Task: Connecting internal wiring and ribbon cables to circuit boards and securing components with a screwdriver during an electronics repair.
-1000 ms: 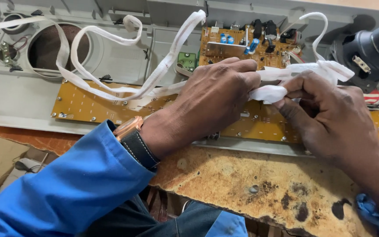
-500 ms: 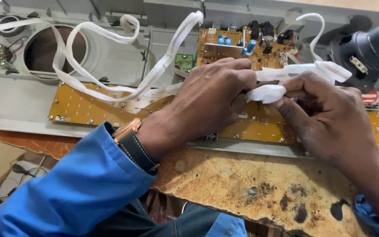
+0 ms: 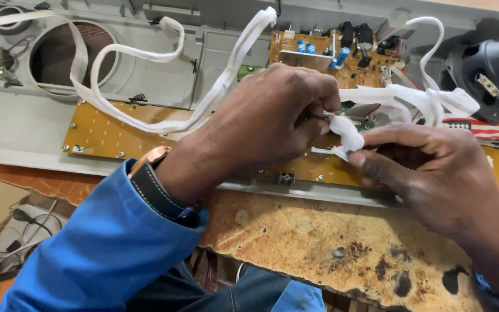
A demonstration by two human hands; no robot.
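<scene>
head view: the left hand (image 3: 267, 124) covers where the white ribbon cable (image 3: 145, 118) meets the long yellow circuit board (image 3: 105, 136), so that joint can't be made out, and the right hand (image 3: 434, 176) is cut off at the frame corner. count: two hands, two yellow boards, one round speaker opening (image 3: 59, 58) in the grey housing (image 3: 24, 124). both hands are curled narrow, fingertips pinching the same white cable end just above the long board, left wrist bent down, right thumb on top.

Matt white ribbon cable (image 3: 215, 98); rusty, rough metal bench (image 3: 319, 242).
</scene>
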